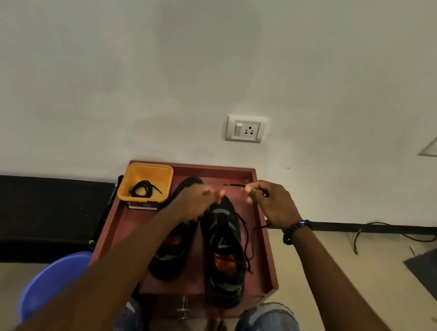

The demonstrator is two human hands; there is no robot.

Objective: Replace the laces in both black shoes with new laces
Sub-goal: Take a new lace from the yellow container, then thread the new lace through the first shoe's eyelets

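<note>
On the red tray (263, 241) two black shoes (224, 258) sit side by side. Right hand (272, 207) pinches a black lace (234, 185) end above them; left hand (194, 203) grips the right shoe's toe

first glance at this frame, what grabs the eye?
Two black shoes side by side on a red-brown tray in the centre, with both hands at their toe ends, the right pinching a black lace. At the tray's far left corner, a yellow tub holds a coiled black lace.
</note>
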